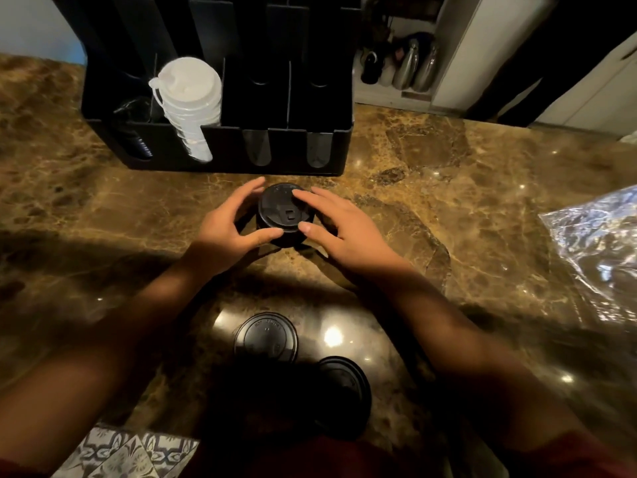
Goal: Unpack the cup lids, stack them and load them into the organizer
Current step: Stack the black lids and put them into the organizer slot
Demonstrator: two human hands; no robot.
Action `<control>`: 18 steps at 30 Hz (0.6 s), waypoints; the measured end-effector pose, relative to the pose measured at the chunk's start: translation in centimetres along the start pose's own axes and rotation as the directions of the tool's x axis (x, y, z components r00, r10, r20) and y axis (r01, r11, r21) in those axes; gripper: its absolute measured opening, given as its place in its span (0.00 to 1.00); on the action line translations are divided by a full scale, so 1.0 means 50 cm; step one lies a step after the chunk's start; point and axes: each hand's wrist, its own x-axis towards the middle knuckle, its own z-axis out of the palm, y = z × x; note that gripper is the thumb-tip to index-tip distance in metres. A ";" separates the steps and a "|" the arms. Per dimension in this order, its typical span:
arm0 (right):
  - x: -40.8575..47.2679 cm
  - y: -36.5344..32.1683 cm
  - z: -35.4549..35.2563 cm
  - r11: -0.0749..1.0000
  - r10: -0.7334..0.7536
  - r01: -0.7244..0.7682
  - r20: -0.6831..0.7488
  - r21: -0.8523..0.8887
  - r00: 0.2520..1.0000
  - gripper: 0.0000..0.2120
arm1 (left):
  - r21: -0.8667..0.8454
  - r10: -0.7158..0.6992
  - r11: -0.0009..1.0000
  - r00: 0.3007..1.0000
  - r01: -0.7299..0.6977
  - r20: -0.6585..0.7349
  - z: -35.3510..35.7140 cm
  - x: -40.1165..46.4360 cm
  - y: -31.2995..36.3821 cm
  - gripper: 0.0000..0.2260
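A short stack of black cup lids [281, 212] stands on the brown marble counter just in front of the black organizer [220, 132]. My left hand [231, 225] cups the stack's left side, thumb and fingers touching its rim. My right hand [334, 225] holds the right side, its fingers resting on the top lid. Two loose black lids [266, 338] [343, 388] lie flat near the counter's front edge. A stack of white lids [191, 98] leans in the organizer's second slot from the left. The two slots on the right look bare.
A crumpled clear plastic bag [599, 250] lies on the counter at the right. Metal bottles [415, 65] stand on the floor beyond the counter's far edge. A patterned floor tile [120, 453] shows below the near edge at bottom left.
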 end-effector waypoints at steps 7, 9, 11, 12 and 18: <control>-0.107 0.009 -0.082 0.992 0.096 -0.104 -0.100 -0.072 0.990 0.29 | -0.110 -0.134 0.986 0.985 0.122 -0.107 -0.014 -0.066 0.034 0.40; -0.171 0.025 -0.103 0.982 0.121 -0.140 -0.147 -0.129 0.982 0.29 | 0.081 -0.059 0.994 0.994 0.067 -0.092 -0.025 -0.109 0.053 0.37; -0.239 0.045 -0.119 0.972 0.156 -0.182 -0.173 -0.150 0.972 0.29 | 0.369 0.107 0.925 0.994 -0.095 -0.013 -0.037 -0.157 0.066 0.31; -0.269 0.057 -0.125 0.963 0.187 -0.214 -0.166 -0.161 0.968 0.30 | 0.434 0.131 0.891 0.991 -0.134 0.036 -0.042 -0.179 0.071 0.30; -0.385 0.103 -0.142 0.930 0.336 -0.340 -0.054 -0.137 0.940 0.42 | 0.433 -0.008 0.897 0.973 -0.095 0.230 -0.032 -0.255 0.096 0.41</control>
